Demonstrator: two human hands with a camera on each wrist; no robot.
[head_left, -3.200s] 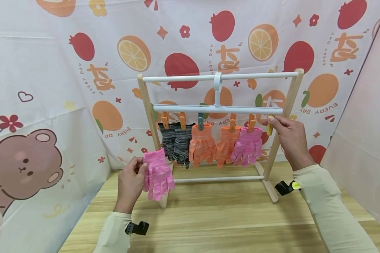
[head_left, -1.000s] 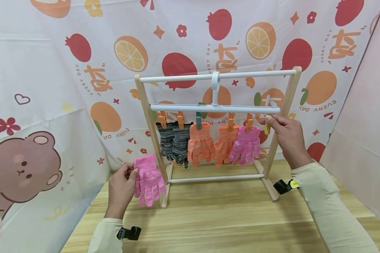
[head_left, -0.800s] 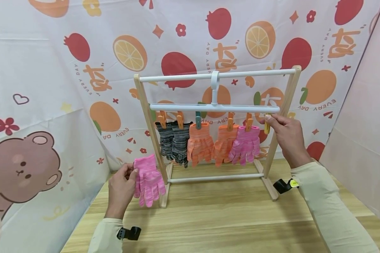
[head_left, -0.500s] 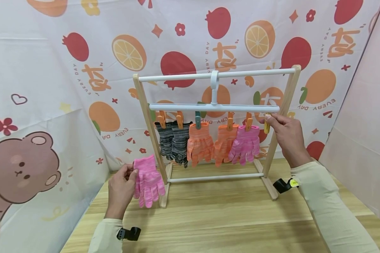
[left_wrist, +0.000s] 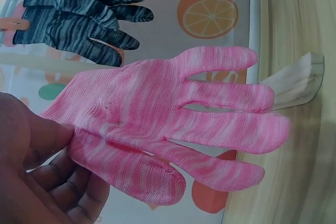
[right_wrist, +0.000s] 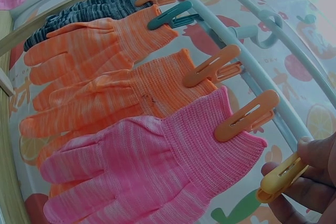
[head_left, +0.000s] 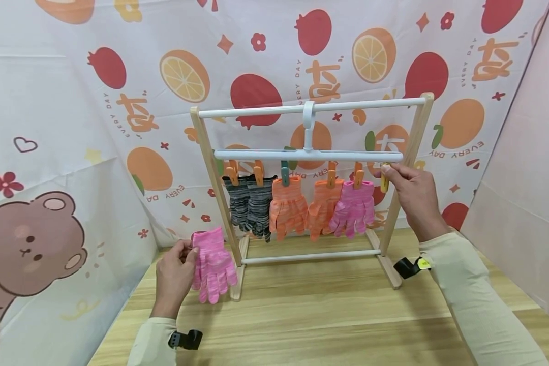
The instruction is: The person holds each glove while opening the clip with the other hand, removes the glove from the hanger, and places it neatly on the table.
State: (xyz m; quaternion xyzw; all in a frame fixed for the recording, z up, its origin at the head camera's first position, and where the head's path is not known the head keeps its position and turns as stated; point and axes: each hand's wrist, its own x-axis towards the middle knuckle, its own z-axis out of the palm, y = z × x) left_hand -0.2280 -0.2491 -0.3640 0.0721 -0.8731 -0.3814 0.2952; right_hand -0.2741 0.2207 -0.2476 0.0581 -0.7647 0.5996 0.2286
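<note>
Near the far left corner of the worktop, our left hand pinches a pink glove by its cuff between thumb and fingers; it hangs fingers-down beside the left post of the rack. Toward the right edge, our right hand is raised, thumb and fingers grasping a yellow clothespin just below the right end of the white hanger; we cannot tell whether the two touch. Between our hands, near the far edge, we see two black-and-grey gloves, two orange gloves and another pink glove, hanging from four orange clothespins and one green clothespin.
</note>
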